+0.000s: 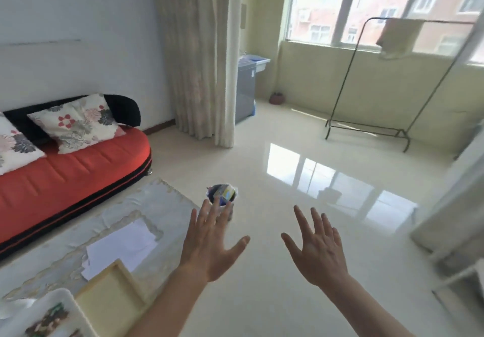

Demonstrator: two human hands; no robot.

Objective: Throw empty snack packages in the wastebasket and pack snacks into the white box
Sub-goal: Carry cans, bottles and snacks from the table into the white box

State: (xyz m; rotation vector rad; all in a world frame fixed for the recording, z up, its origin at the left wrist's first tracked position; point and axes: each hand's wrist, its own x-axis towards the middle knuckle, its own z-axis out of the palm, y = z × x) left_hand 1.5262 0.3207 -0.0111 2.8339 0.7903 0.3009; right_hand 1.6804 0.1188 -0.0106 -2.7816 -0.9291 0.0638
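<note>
1. Two bare hands reach forward in the lower centre of the frame, both empty, palms down, fingers straight and spread; the left hand (209, 247) is just left of centre and the right hand (318, 255) just right of it, apart from each other.
2. One small wastebasket (208, 193) stands on the glossy pale floor at the centre, just past the left fingertips, which overlap its near side; a blue and yellow package (225, 192) shows inside its mouth.
3. At the lower left corner, the white box (70, 302) sits on a low table (162, 205), with blurred dark snacks (49, 318) inside; a cream tray (110, 300) lies just beside it, and white paper (123, 245) lies further along the table.
4. At the left, a red sofa (78, 169) carries floral cushions (76, 122); at the upper right, a metal clothes rack (366, 127) stands below a window.
</note>
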